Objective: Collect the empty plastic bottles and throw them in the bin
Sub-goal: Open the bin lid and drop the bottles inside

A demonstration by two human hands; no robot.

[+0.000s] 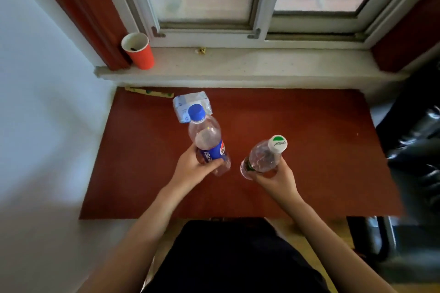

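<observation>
A red cup (pixel 139 52) stands at the left end of the sill (pixel 262 62); it is no part of the job. Over the tabletop (pixel 321 162), left of its middle, the left hand (pixel 192 169) wraps the Pepsi bottle (pixel 207 138) at its label. The blue cap tilts toward the far edge, above a pale packet (pixel 188 100) lying near that edge. Just right of middle, the right hand (pixel 278 178) grips the white-cap bottle (pixel 264 157) low on its body, cap leaning right. Both bottles look empty, so they are likely very light, thin-walled and easily dented. Smooth plastic may slip, so a hold round the waist or the stiffer neck suits best. No bin is in view.
</observation>
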